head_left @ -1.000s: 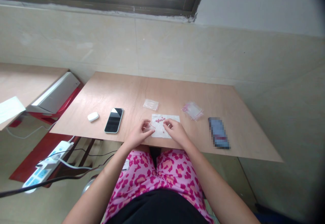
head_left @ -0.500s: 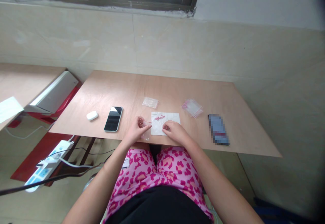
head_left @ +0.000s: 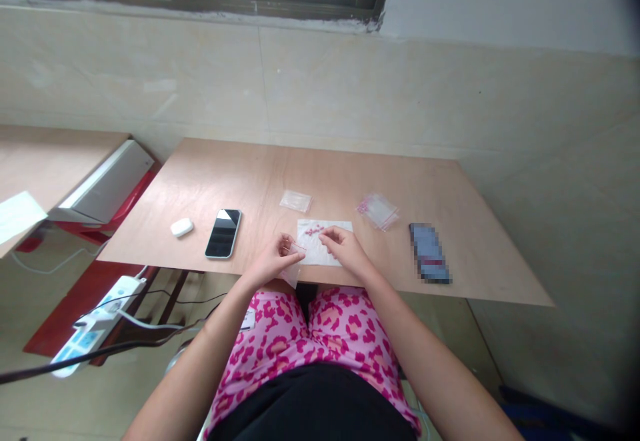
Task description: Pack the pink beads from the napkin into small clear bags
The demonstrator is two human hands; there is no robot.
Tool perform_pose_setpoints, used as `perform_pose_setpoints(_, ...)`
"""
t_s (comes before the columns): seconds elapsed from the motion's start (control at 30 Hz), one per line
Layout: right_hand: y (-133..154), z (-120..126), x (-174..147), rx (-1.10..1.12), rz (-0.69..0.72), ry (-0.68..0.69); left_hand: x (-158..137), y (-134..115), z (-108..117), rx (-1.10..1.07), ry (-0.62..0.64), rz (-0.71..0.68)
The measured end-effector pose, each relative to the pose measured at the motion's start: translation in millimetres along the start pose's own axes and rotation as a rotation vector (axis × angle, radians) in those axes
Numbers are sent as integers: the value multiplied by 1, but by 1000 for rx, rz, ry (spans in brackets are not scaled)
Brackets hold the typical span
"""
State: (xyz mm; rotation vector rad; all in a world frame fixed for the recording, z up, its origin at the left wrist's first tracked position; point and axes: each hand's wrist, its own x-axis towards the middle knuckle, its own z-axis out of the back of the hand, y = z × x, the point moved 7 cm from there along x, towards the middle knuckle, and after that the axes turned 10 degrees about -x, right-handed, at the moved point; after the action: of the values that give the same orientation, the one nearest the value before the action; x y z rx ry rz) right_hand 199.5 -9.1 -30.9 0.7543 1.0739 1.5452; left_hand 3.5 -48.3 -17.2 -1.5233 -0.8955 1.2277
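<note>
My left hand [head_left: 278, 254] is closed on a small clear plastic bag [head_left: 290, 274] with a red line along its top edge. The bag hangs below the fingers near the table's front edge. On a white sheet [head_left: 320, 251] lie several small pink pieces [head_left: 313, 230], too small to name. Over the right part of that sheet is my right hand [head_left: 342, 245], its thumb and fingertips pinched together beside the pink pieces. Whatever sits between those fingertips, if anything, is too small to make out.
Behind the sheet lies a stack of clear bags [head_left: 296, 201]; more bags with pink edges [head_left: 379, 211] lie to its right. A phone [head_left: 223, 234] and a white case [head_left: 181, 228] are at left, a blurred-out phone [head_left: 430, 253] at right. A power strip [head_left: 100, 324] is below left.
My left hand has moved slightly right and nearer me, carrying the plastic bag. My right hand has shifted a little away from me, up to the pink pieces.
</note>
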Motion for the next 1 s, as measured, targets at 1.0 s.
perform_pose_setpoints(1.0,23,-21,-14,-120,47,154,8,14,-1,-153,37,-18)
